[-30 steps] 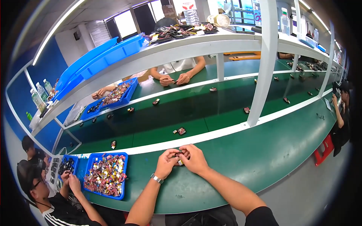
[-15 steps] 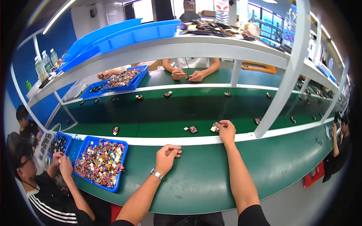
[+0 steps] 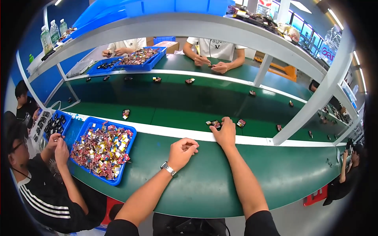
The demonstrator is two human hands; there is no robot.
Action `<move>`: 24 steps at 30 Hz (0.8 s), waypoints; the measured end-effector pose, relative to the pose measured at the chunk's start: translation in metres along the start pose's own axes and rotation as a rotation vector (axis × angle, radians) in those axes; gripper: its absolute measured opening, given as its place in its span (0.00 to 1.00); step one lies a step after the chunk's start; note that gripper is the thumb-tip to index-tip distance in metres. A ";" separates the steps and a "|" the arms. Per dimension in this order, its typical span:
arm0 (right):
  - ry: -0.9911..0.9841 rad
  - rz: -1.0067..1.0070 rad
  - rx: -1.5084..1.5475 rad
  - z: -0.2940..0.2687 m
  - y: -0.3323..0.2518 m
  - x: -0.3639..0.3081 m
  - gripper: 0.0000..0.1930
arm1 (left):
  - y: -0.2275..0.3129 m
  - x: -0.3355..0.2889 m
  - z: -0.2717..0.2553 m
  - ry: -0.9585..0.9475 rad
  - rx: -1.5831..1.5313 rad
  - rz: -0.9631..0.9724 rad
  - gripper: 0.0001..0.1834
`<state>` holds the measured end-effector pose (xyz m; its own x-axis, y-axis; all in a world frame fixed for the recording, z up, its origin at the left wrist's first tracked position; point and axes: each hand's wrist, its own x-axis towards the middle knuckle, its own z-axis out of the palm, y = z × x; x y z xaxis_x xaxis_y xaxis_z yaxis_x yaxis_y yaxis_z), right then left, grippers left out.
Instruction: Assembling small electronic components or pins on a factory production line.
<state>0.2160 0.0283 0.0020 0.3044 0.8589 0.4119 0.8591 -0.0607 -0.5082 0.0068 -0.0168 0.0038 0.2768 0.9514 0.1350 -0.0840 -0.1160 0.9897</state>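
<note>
My right hand (image 3: 225, 135) reaches over the white rail onto the green conveyor belt (image 3: 173, 117), thumb and fingers apart. Just left of its thumb and fingertips lies a small dark part with red and white bits (image 3: 215, 124), partly next to the thumb; whether they touch I cannot tell. A similar small red-and-white part (image 3: 241, 123) lies to the right of the hand. My left hand (image 3: 182, 153), with a metal watch on the wrist, hovers over the green table. Its fingers are curled against the thumb, and anything inside them is hidden.
A blue tray (image 3: 133, 137) heaped with small wired parts stands left on the table. Beside it a co-worker (image 3: 43, 181) handles something small. A white rail (image 3: 169, 132) edges the belt; a slanted white post (image 3: 311, 90) rises at right, under an overhead shelf (image 3: 177, 24).
My right hand has come off the red-and-white part and opened, shifting left toward the neighbouring dark part. My left hand's fingers have curled in more. The whole view has tilted and shifted.
</note>
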 end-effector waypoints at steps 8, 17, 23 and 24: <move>-0.094 -0.187 0.604 -0.037 -0.014 -0.071 0.27 | 0.009 0.000 -0.017 0.045 -0.191 -0.061 0.07; -0.333 -0.465 0.532 -0.069 -0.042 -0.092 0.28 | 0.017 0.003 -0.029 -0.418 -0.123 -0.269 0.13; -0.130 -0.560 0.417 -0.068 -0.043 -0.091 0.19 | 0.020 0.001 -0.021 -0.328 -0.207 -0.270 0.18; -0.130 -0.551 0.420 -0.066 -0.044 -0.091 0.19 | 0.020 0.000 -0.018 -0.323 -0.235 -0.273 0.18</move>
<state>0.1773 -0.0813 0.0372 -0.2037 0.7637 0.6126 0.6345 0.5795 -0.5115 -0.0125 -0.0143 0.0230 0.5989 0.7965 -0.0833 -0.1707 0.2286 0.9584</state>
